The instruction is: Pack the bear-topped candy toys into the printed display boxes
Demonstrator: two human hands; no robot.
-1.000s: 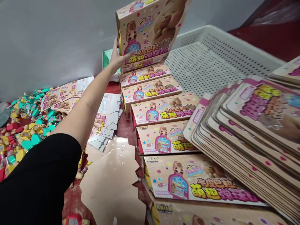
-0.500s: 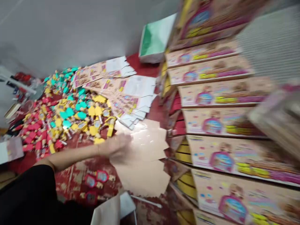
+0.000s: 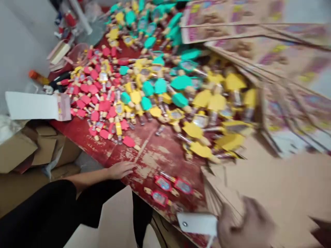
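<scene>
My left hand (image 3: 122,170) lies at the front edge of the worn red table (image 3: 157,148), fingers stretched out and nothing in them. My right hand (image 3: 245,224), smeared by motion, is over the near left edge of a stack of plain beige card sheets (image 3: 274,179); whether it grips a sheet is unclear. Right beside its fingers sits a white flat object (image 3: 198,223) with a small round hole. Between the hands lie a few small pink-framed pieces (image 3: 160,198) with beige tips.
A heap of small yellow (image 3: 201,148), teal (image 3: 181,82) and pink pieces (image 3: 104,105) covers the table's middle and back. Printed card sheets (image 3: 258,51) lie at the right. A white card box (image 3: 33,106) juts over the left edge, above brown cartons (image 3: 43,148).
The view has swung left and down, so the row of printed boxes has left it. My left hand has drawn back from the beige sheets to the table edge. My right hand now shows.
</scene>
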